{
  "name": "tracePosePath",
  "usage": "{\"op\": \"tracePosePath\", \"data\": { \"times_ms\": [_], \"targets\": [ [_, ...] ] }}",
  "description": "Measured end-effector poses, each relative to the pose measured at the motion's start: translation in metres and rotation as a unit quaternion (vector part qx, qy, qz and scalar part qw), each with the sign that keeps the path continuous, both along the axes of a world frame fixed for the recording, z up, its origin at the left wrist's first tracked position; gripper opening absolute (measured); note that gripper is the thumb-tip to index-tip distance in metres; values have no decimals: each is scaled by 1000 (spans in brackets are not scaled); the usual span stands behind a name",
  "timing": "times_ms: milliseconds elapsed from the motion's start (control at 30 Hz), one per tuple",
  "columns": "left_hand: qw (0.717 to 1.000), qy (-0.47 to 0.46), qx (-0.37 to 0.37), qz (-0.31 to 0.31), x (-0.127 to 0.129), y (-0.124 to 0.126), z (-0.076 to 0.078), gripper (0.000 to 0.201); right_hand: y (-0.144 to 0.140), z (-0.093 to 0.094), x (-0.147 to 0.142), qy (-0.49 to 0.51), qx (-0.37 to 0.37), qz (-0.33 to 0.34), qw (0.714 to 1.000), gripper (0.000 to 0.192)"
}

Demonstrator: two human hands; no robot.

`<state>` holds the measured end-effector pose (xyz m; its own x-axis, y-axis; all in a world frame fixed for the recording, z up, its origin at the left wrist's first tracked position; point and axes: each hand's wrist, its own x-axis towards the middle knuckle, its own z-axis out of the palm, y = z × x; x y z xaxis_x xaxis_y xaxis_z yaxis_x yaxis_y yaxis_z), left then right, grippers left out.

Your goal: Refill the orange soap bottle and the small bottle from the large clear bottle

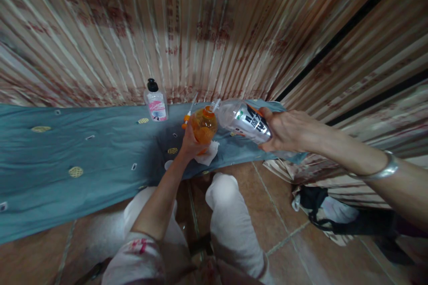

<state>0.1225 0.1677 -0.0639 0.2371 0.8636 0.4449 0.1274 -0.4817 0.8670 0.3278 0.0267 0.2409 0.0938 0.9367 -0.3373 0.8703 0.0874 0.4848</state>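
My left hand [191, 143] is wrapped round a see-through orange bottle [204, 127] with an open neck. Beside my left fingers is an orange cap [186, 120] with a thin pale tube pointing up; whether those fingers grip it I cannot tell. My right hand [282, 130] grips a clear plastic bottle [247, 120] with a silver, black and orange label. That bottle lies tipped on its side, its neck at the mouth of the orange bottle. Whether liquid is flowing is too small to make out. A crumpled white tissue [209, 153] lies below the orange bottle.
A clear bottle with a black cap and pink label [157, 106] stands to the left on the blue-green cloth [100, 147]. Behind hangs a pleated patterned curtain [160, 31]. A small white disc [168, 164] lies near my left forearm. A dark bag [334, 211] sits on the tiled floor, right.
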Motion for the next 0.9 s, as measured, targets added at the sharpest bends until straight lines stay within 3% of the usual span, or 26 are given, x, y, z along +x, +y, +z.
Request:
{"op": "tracePosePath", "data": {
  "times_ms": [900],
  "targets": [
    [1000,-12,-7,-14,1,0,-2,131,0,0,0,-6,-1,10,1000,68]
  ]
}}
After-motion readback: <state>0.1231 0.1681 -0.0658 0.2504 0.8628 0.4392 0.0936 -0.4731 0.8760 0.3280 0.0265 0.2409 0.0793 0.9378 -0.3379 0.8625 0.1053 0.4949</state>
